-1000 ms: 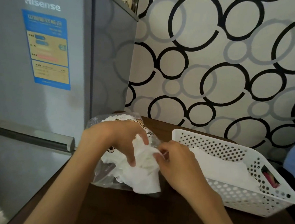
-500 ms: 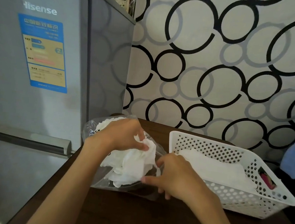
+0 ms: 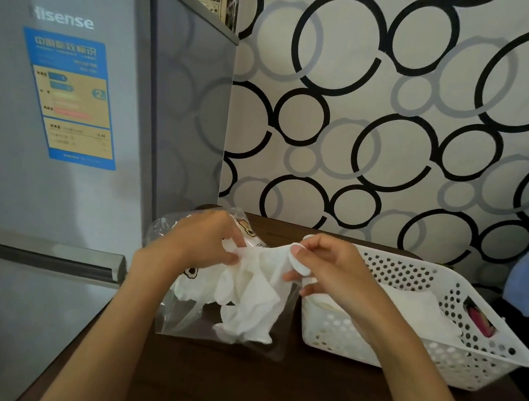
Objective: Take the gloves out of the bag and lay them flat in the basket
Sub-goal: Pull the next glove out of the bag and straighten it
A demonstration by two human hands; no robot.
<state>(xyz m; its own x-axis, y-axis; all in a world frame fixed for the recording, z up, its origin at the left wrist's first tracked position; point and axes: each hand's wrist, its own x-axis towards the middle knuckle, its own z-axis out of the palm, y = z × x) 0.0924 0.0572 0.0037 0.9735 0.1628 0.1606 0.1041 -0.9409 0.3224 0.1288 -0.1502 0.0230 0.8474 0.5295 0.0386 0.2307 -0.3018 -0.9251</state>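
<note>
Gloves: white, crumpled bunch, mostly inside the clear bag, one stretched out toward the right. Bag lies on the dark bench, mouth upward, cartoon print on its face. Left hand curled over the top of the bag, fingers pinching glove material at the opening. Right hand pinches the stretched glove end between thumb and fingers, just above the bag's right edge. The two hands sit close together, joined by the taut glove.

Basket: white, perforated, just right of the bag, touching or nearly so. White sheet-like material lies flat inside it; whether gloves, cannot tell. Something pink at its right end.

Grey fridge stands left of the bench, blue label on the door. Wall behind carries black and grey rings.
</note>
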